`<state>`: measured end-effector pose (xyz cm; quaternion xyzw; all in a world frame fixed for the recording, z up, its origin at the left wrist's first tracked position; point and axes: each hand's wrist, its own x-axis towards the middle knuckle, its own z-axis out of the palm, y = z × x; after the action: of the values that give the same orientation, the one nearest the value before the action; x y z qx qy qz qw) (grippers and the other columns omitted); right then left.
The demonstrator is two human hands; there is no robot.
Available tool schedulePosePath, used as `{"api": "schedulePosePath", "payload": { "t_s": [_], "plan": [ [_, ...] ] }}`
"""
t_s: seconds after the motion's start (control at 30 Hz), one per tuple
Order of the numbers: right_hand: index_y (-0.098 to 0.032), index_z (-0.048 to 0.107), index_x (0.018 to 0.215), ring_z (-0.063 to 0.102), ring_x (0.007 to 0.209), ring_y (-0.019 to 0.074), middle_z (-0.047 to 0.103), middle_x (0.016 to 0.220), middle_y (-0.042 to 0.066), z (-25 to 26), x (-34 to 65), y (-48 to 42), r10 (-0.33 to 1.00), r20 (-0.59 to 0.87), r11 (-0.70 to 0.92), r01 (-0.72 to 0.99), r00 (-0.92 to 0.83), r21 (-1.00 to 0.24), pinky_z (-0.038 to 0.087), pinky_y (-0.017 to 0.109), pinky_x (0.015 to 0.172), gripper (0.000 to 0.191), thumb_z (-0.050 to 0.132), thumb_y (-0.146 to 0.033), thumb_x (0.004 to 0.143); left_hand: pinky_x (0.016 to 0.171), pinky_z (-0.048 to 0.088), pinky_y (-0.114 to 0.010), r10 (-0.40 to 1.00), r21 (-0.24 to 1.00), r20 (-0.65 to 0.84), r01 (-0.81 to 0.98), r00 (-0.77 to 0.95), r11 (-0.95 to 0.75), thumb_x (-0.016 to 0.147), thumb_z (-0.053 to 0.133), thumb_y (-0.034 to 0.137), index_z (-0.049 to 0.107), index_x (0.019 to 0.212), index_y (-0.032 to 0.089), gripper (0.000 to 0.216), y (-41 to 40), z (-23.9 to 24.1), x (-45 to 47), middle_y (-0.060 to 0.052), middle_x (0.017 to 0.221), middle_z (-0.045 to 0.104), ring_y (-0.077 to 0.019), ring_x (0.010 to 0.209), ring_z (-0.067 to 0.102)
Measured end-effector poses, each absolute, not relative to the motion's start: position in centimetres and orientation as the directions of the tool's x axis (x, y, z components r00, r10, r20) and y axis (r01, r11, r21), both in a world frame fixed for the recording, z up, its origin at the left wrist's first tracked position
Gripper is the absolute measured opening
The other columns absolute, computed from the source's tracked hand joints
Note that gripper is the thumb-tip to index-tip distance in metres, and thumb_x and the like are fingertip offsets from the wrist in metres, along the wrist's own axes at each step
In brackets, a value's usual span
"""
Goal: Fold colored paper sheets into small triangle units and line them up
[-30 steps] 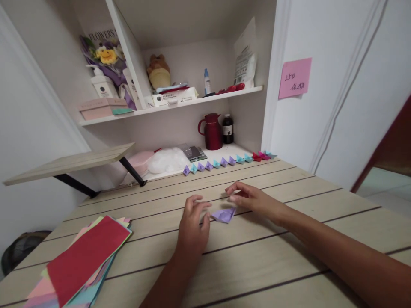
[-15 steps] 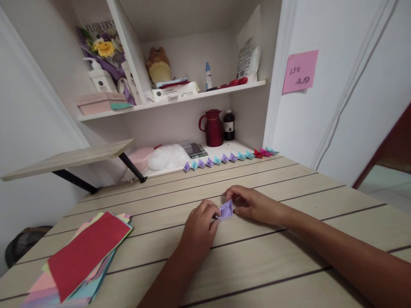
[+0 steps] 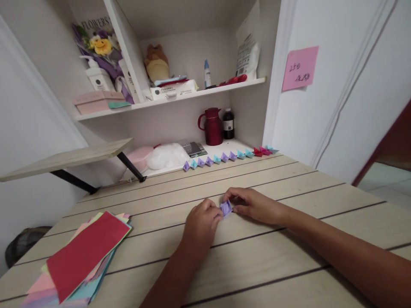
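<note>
A small folded purple paper boat (image 3: 226, 208) rests at the middle of the wooden table, its hollow side facing me. The fingers of my left hand (image 3: 203, 220) pinch its left corner. On the other side, my right hand (image 3: 253, 205) grips the right edge, thumb low and forefinger at the top. Along the table's far edge runs a row of finished paper boats, among them a purple one (image 3: 209, 161), a light blue one (image 3: 240, 155) and a red one (image 3: 257, 152).
A stack of coloured paper with a red sheet (image 3: 88, 254) on top lies at the left of the table. Behind the row stand a dark red jug (image 3: 213, 127) and a dark bottle (image 3: 228, 124). A small raised shelf (image 3: 70, 159) juts out at the left.
My left fingers have moved slightly right and closer to my right hand. The purple paper boat has turned and now looks squarer and more opened out.
</note>
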<state>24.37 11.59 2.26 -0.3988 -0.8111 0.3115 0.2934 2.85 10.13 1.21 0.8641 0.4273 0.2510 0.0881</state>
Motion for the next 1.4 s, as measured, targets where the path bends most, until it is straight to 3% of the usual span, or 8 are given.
{"api": "schedulePosePath", "payload": {
  "t_s": [0.2,0.37,0.43,0.6,0.77,1.07,1.4],
  "plan": [
    [-0.024,0.050,0.123,0.059,0.093,0.0171,0.062,0.104,0.003,2.0,24.2,11.7,0.856,0.242,0.447,0.416,-0.457,-0.792,0.047,0.033,0.087,0.046,0.054,-0.014,0.079,0.073,0.042,-0.027,0.773,0.211,0.386,0.767,0.503,-0.605,0.088,0.052,0.018,0.066,0.084,0.024,0.016,10.2,1.1,3.0,-0.001,0.093,0.062,-0.0155,0.081,0.057],
    [-0.024,0.048,0.127,0.059,0.094,0.0183,0.062,0.107,0.005,1.4,23.7,11.7,0.885,0.254,0.421,0.439,-0.389,-0.794,0.048,0.034,0.086,0.048,0.054,-0.017,0.080,0.073,0.040,-0.030,0.816,0.037,0.440,0.900,0.376,-0.434,0.090,0.050,0.018,0.066,0.084,0.022,0.018,10.6,1.6,1.2,-0.002,0.092,0.064,-0.0166,0.077,0.058],
    [-0.024,0.051,0.124,0.059,0.096,0.0206,0.064,0.107,0.005,1.0,23.4,11.8,0.880,0.282,0.455,0.506,-0.383,-0.733,0.047,0.037,0.088,0.045,0.054,-0.017,0.080,0.071,0.039,-0.029,0.840,0.038,0.455,0.936,0.296,-0.350,0.091,0.048,0.019,0.065,0.084,0.022,0.019,10.9,1.8,-0.1,-0.002,0.092,0.065,-0.0165,0.076,0.059],
    [-0.027,0.062,0.108,0.056,0.103,0.0254,0.064,0.111,0.006,0.0,22.0,12.1,0.833,0.345,0.553,0.679,-0.433,-0.483,0.041,0.045,0.092,0.029,0.050,-0.017,0.083,0.069,0.040,-0.026,0.880,0.184,0.475,0.977,0.005,-0.105,0.092,0.046,0.022,0.065,0.091,0.022,0.019,12.6,1.5,-3.3,-0.003,0.099,0.064,-0.0170,0.081,0.062],
    [-0.029,0.062,0.107,0.056,0.100,0.0255,0.062,0.110,0.006,-0.5,21.0,11.9,0.814,0.382,0.570,0.727,-0.437,-0.382,0.043,0.043,0.086,0.029,0.046,-0.018,0.086,0.066,0.038,-0.025,0.914,0.043,0.397,0.993,0.085,-0.111,0.092,0.044,0.018,0.064,0.089,0.021,0.020,15.5,1.7,-4.1,-0.004,0.097,0.062,-0.0155,0.078,0.061],
    [-0.033,0.060,0.106,0.056,0.098,0.0229,0.060,0.107,0.002,-1.2,21.1,13.0,0.828,0.357,0.557,0.710,-0.433,-0.430,0.043,0.039,0.082,0.027,0.047,-0.019,0.086,0.067,0.036,-0.025,0.896,-0.032,0.441,0.998,0.060,-0.051,0.092,0.042,0.018,0.064,0.087,0.022,0.023,21.5,1.4,-2.8,-0.003,0.095,0.058,-0.0151,0.080,0.056],
    [-0.035,0.059,0.108,0.056,0.100,0.0226,0.060,0.111,0.003,-1.6,21.5,13.5,0.837,0.309,0.547,0.692,-0.452,-0.470,0.044,0.037,0.083,0.026,0.047,-0.023,0.087,0.068,0.039,-0.028,0.885,-0.049,0.463,0.996,-0.040,0.070,0.094,0.041,0.021,0.065,0.097,0.022,0.024,26.4,0.8,-3.5,-0.005,0.102,0.056,-0.0164,0.080,0.059]
  ]
}}
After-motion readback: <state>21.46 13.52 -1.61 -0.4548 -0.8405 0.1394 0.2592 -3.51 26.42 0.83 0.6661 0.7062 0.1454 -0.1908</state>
